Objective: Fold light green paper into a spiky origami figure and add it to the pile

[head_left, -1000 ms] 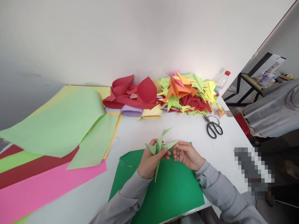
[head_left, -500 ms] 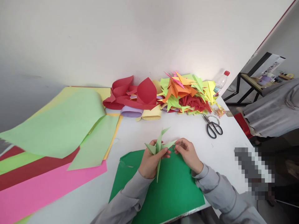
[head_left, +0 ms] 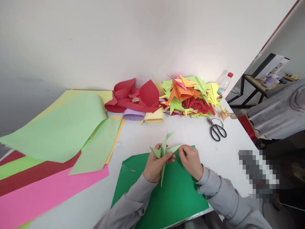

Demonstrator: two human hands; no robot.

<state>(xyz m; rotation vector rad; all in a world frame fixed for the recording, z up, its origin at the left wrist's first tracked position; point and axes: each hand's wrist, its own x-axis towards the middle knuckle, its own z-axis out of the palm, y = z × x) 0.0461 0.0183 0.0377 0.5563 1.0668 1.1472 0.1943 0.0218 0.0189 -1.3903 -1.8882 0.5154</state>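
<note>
A pale green origami crane with pointed tips is held above a green board. My left hand is closed around its middle, thumb on top and fingers partly hidden behind the folds. At the crane's right-hand point, my right hand has its fingers curled together and pinches the tip. A pair of black-handled scissors lies beyond my right hand, beside a ring-shaped item.
Colourful folded paper pieces are heaped by the wall, left of a bottle. Curled red paper stands beside them. Large green sheets and a pink sheet cover the left. A person in grey is at right.
My right hand has turned slightly and its fingers have curled in more at the crane's right tip. My left hand and the crane have shifted slightly right.
</note>
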